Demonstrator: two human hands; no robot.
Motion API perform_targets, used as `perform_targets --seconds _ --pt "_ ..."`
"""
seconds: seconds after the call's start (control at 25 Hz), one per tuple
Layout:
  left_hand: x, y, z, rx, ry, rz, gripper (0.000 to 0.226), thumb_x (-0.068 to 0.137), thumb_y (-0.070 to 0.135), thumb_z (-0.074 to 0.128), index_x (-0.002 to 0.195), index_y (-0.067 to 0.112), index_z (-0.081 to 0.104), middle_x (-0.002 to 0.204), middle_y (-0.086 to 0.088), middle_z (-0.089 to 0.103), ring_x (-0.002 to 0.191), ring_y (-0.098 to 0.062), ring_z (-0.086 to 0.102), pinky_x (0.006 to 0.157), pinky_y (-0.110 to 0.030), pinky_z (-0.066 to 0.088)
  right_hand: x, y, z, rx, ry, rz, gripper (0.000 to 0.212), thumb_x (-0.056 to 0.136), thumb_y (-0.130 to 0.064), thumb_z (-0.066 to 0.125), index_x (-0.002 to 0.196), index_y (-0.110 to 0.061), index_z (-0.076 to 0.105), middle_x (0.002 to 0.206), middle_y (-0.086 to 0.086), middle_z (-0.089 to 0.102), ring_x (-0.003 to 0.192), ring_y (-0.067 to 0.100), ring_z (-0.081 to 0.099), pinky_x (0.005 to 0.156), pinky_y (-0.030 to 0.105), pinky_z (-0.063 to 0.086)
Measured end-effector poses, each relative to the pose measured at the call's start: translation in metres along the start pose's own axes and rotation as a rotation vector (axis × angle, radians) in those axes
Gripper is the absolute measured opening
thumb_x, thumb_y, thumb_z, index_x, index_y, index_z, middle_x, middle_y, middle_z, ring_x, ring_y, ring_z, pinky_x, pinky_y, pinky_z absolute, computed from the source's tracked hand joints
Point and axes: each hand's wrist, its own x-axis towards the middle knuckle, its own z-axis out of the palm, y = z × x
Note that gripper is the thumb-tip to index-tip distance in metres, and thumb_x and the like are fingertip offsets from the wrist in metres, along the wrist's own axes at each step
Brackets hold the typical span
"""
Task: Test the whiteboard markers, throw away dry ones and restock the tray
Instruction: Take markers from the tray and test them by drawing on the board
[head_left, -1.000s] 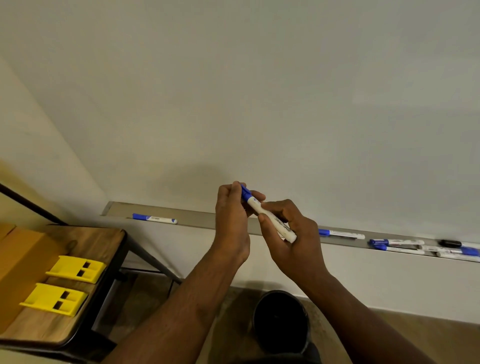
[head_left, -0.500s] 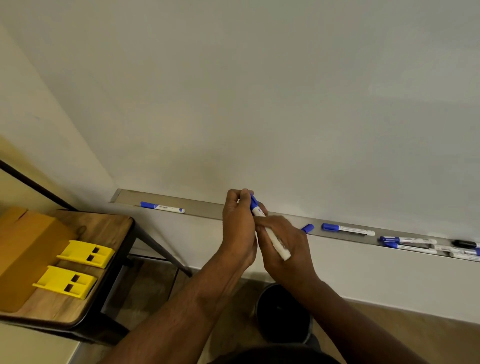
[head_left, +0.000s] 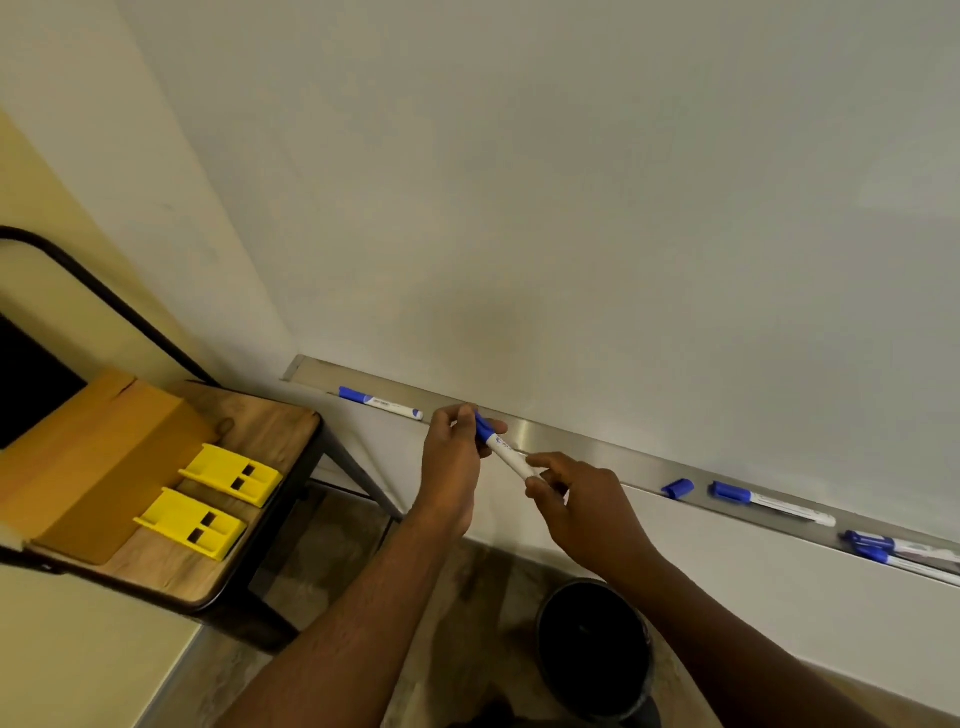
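Observation:
A white marker with a blue cap (head_left: 503, 450) is held just in front of the metal tray (head_left: 576, 447) under the whiteboard (head_left: 571, 208). My left hand (head_left: 457, 462) pinches its blue cap end. My right hand (head_left: 582, 501) touches the white tail end with its fingertips. Another blue marker (head_left: 382, 402) lies at the tray's left end. A loose blue cap (head_left: 677, 488) and a capped blue marker (head_left: 771, 504) lie on the tray to the right, with more markers (head_left: 898, 552) at the right edge.
A black bin (head_left: 592, 649) stands on the floor below my right arm. At left, a wooden chair seat (head_left: 260, 431) carries a cardboard box (head_left: 98, 457) and two yellow marker packs (head_left: 231, 474), (head_left: 189, 524).
The view has tilted down and left. Both hands moved slightly left along the tray with the marker, and my right hand slid from gripping the barrel to the tail end.

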Motion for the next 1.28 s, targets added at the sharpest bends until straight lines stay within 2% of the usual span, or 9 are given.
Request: perform_targets --seconds 0.08,0.2,0.32,0.4,0.48,0.68,1.04,1.2,1.28 --pt "0.018 -0.012 -0.016 0.238 0.032 0.005 0.023 0.102 0.036 0.038 0.113 0.021 0.051 0.104 -0.004 0.067 0.100 -0.021 0.060 0.080 -0.028 0.046 0.016 0.004 0.015 -0.093 -0.013 0.029 0.027 0.097 -0.032 0.053 0.122 -0.023 0.060 0.095 -0.003 0.060 0.070 0.003 0.045 0.059 0.009 0.028" --pt "0.046 -0.024 -0.052 0.557 0.109 -0.041 0.038 0.101 0.041 0.038 0.134 0.022 0.042 0.132 -0.007 0.053 0.115 -0.022 0.051 0.097 -0.041 0.045 0.043 0.009 0.034 -0.118 -0.016 0.057 0.023 0.096 -0.031 0.054 0.117 -0.023 0.060 0.097 -0.001 0.057 0.073 0.005 0.044 0.056 0.011 0.027" --pt "0.080 -0.033 -0.096 1.009 0.065 0.045 0.064 0.100 0.037 0.045 0.152 0.014 0.016 0.161 -0.009 0.015 0.146 -0.028 0.018 0.116 -0.045 0.021 0.076 0.004 0.052 -0.130 0.032 0.022 0.019 0.096 -0.029 0.056 0.112 -0.022 0.062 0.095 0.004 0.060 0.074 0.011 0.048 0.058 0.016 0.034" --pt "0.106 -0.033 -0.124 1.251 0.010 0.050 0.080 0.098 0.038 0.049 0.153 0.011 -0.001 0.162 -0.007 -0.006 0.149 -0.027 0.000 0.119 -0.045 0.012 0.097 -0.006 0.062 -0.143 0.068 -0.014 0.019 0.096 -0.028 0.056 0.111 -0.019 0.063 0.090 0.003 0.057 0.072 0.013 0.050 0.062 0.020 0.039" --pt "0.130 -0.031 -0.144 1.363 0.011 0.049 0.086 0.096 0.038 0.052 0.153 0.012 -0.006 0.162 -0.006 -0.010 0.149 -0.026 -0.004 0.121 -0.045 0.011 0.116 -0.018 0.074 -0.208 0.075 -0.055 0.021 0.097 -0.027 0.054 0.113 -0.017 0.062 0.089 0.004 0.057 0.078 0.015 0.051 0.066 0.023 0.043" --pt "0.161 -0.019 -0.166 1.451 -0.038 0.064 0.088 0.094 0.034 0.056 0.154 0.014 -0.006 0.162 -0.002 -0.013 0.149 -0.024 -0.006 0.120 -0.044 0.010 0.151 -0.043 0.106 -0.371 0.010 -0.153 0.022 0.096 -0.024 0.055 0.115 -0.015 0.060 0.104 0.005 0.065 0.096 0.018 0.054 0.067 0.024 0.037" --pt "0.176 -0.020 -0.186 1.474 -0.156 0.082 0.085 0.095 0.023 0.053 0.153 0.016 -0.008 0.161 0.000 -0.017 0.148 -0.025 -0.010 0.120 -0.042 0.011 0.193 -0.068 0.129 -0.471 -0.036 -0.221 0.024 0.094 -0.026 0.059 0.114 -0.012 0.058 0.110 0.006 0.065 0.099 0.019 0.058 0.078 0.028 0.045" --pt "0.174 -0.021 -0.186 1.381 -0.135 0.087 0.092 0.090 0.012 0.058 0.154 0.019 -0.007 0.162 0.002 -0.013 0.149 -0.026 -0.002 0.118 -0.042 0.019 0.197 -0.072 0.135 -0.460 -0.106 -0.234 0.030 0.093 -0.024 0.061 0.120 -0.011 0.055 0.114 0.008 0.063 0.103 0.020 0.057 0.080 0.029 0.046" --pt "0.173 -0.021 -0.187 1.309 -0.123 0.095 0.095 0.088 0.007 0.060 0.154 0.022 -0.007 0.163 -0.001 -0.001 0.148 -0.029 0.008 0.117 -0.041 0.024 0.197 -0.071 0.137 -0.439 -0.137 -0.214 0.034 0.091 -0.024 0.063 0.122 -0.011 0.054 0.115 0.008 0.062 0.105 0.019 0.056 0.081 0.029 0.048"
